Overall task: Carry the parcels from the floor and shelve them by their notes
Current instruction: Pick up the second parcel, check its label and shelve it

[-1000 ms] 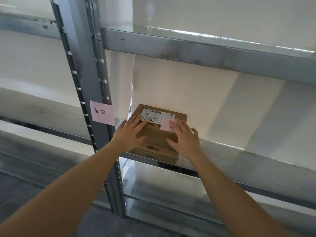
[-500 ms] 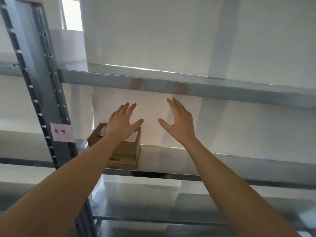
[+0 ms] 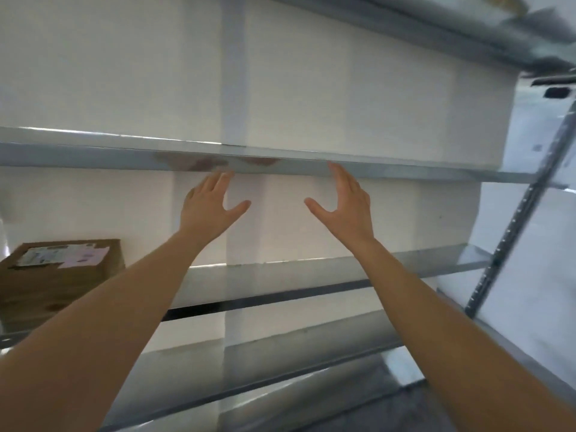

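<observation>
We note the parcel [image 3: 59, 275] at the far left of the middle shelf [image 3: 280, 275], pink note [image 3: 84, 256] on top. Left hand [image 3: 208, 210] and right hand [image 3: 346, 207] are raised above that shelf, fingers loosely spread, holding nothing, well apart from the parcel.

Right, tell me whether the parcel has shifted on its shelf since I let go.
Cannot tell. The parcel sits further left in frame, but the shelf shifted too, so the camera turned.

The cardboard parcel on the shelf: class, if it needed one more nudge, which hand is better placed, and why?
Left, probably. The left hand is open and empty on the side of the cardboard parcel; the right hand, also open, is farther away.
</observation>
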{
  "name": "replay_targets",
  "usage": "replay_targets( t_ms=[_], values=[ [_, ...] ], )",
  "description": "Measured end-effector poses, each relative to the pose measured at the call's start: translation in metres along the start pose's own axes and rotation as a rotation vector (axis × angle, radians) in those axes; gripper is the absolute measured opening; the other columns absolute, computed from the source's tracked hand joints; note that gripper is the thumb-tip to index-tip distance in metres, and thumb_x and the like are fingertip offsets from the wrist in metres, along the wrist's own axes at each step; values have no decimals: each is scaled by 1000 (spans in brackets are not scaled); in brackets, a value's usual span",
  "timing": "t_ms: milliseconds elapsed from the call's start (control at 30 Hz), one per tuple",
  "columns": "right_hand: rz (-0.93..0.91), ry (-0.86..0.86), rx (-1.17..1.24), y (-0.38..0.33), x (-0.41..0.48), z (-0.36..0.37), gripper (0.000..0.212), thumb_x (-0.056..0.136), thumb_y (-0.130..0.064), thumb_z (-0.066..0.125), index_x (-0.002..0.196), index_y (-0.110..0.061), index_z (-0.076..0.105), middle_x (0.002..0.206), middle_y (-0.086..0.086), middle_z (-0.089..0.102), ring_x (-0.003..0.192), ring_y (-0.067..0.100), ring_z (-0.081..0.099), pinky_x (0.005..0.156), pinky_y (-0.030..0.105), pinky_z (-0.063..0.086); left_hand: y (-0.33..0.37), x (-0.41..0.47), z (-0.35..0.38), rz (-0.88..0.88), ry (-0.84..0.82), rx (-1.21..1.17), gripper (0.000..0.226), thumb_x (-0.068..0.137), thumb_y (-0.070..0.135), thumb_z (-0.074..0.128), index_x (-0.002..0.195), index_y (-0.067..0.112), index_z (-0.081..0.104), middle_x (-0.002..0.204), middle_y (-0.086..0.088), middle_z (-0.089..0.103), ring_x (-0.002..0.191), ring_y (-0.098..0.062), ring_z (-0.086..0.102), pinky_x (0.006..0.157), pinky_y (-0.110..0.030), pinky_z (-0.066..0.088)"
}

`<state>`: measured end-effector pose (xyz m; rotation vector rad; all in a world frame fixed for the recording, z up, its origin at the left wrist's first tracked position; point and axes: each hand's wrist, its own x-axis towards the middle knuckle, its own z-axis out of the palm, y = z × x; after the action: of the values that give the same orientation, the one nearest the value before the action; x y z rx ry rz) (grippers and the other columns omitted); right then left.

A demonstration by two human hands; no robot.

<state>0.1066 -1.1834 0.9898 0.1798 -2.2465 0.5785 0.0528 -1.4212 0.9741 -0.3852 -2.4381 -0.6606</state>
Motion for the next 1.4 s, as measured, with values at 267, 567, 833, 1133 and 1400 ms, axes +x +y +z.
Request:
replay_targets(
  t_ms=[267, 567, 833, 1133, 1400],
  values=[
    [149, 124, -207, 113, -34, -112, 76, 84, -49, 60, 147, -22, 28, 154, 2, 32, 142, 19, 28, 113, 41, 20, 146, 28, 84, 221, -90, -148, 71, 87, 50, 50, 146, 19, 26, 157, -5, 24, 144, -23, 21, 116, -39, 16],
    [367, 201, -439, 250, -62, -198, 75, 83, -51, 59, 147, -24, 29, 155, 1, 32, 143, 20, 28, 115, 46, 22, 307, 64, 215, 495, -237, -301, 71, 88, 55, 46, 148, 23, 23, 159, -5, 17, 145, -23, 18, 117, -44, 17],
    [527, 271, -663, 379, -46, -250, 73, 84, -49, 60, 146, -24, 31, 154, 0, 33, 143, 17, 27, 113, 39, 19, 443, 130, 341, 742, -322, -380, 72, 86, 57, 46, 147, 23, 25, 158, -5, 20, 145, -24, 21, 116, -43, 19],
    [795, 275, -815, 498, -88, -309, 74, 84, -52, 58, 147, -25, 29, 155, 0, 30, 144, 17, 24, 114, 41, 19, 596, 127, 466, 905, -529, -559, 73, 86, 57, 48, 147, 25, 24, 158, -4, 20, 145, -22, 20, 116, -43, 20],
    [937, 271, -884, 624, -137, -391, 75, 85, -53, 56, 148, -25, 26, 157, -1, 28, 145, 18, 23, 114, 44, 17, 749, 99, 564, 997, -584, -603, 72, 87, 56, 47, 148, 25, 23, 159, -3, 19, 146, -20, 17, 116, -40, 17]
  ],
)
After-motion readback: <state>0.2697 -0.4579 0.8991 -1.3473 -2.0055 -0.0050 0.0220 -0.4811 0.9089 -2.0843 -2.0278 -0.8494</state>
